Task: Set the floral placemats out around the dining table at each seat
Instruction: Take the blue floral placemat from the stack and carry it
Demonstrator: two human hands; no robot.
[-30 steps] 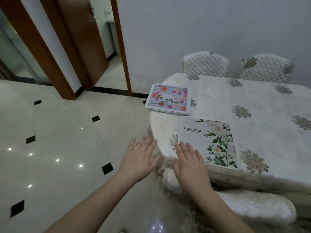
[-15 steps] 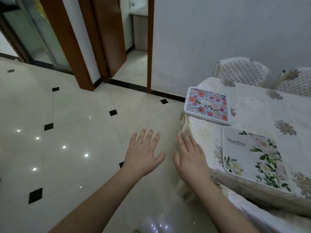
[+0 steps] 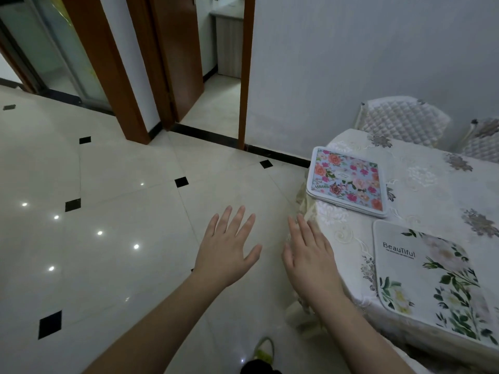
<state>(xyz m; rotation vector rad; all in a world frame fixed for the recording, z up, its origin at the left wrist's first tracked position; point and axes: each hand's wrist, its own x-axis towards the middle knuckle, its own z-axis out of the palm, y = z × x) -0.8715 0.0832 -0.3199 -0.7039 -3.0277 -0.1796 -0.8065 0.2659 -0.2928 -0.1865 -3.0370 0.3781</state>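
A white placemat (image 3: pixel 432 282) with green leaves and the word "Beautiful" lies flat at the near edge of the dining table (image 3: pixel 437 190). Further along the same end sits a small stack of placemats (image 3: pixel 347 180) with pink and orange flowers on top. My left hand (image 3: pixel 229 249) hovers over the floor with straight spread fingers, holding nothing. Just left of the table's corner, my right hand (image 3: pixel 310 255) is also flat and empty, apart from both mats.
Two quilted white chairs (image 3: pixel 402 122) stand at the table's far side against the grey wall. Left of the table spreads glossy tiled floor (image 3: pixel 121 211) leading to a wooden doorway (image 3: pixel 245 76). A foot in a yellow-green slipper (image 3: pixel 263 352) shows at the bottom.
My right hand has come off the leafy placemat and both hands have drifted left, off the table. The view has swung left, so the table sits further right.
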